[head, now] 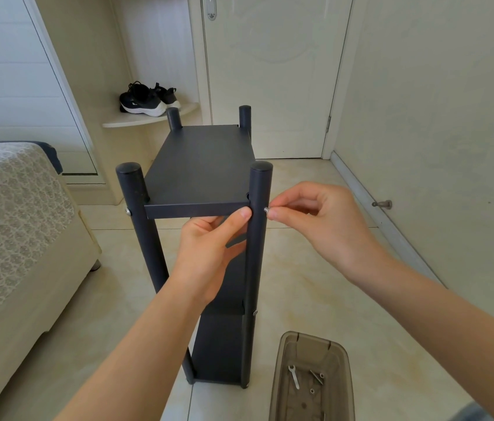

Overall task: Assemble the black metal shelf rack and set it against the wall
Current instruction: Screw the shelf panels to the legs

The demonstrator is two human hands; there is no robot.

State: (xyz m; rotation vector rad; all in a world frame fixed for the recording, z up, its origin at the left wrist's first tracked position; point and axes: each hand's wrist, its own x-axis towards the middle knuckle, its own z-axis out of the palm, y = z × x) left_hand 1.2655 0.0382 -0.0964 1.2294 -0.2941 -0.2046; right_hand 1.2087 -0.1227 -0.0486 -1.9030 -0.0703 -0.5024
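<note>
The black metal shelf rack (200, 165) stands upright on the tiled floor in front of me, with four round posts and its top shelf in place. My left hand (209, 247) grips the front edge of the top shelf from below, thumb against the near right post (256, 268). My right hand (318, 220) pinches a small silver screw (266, 209) against the outer side of that post at shelf height. A matching screw (128, 211) sits in the near left post. Lower shelves show behind my left arm.
A translucent brown plastic bin (312, 378) on the floor at lower right holds a small wrench (294, 376) and loose hardware. A bed (12, 223) lies at left, black sneakers (147, 98) on a corner shelf, a closed door (270, 71) behind, the wall (437, 117) at right.
</note>
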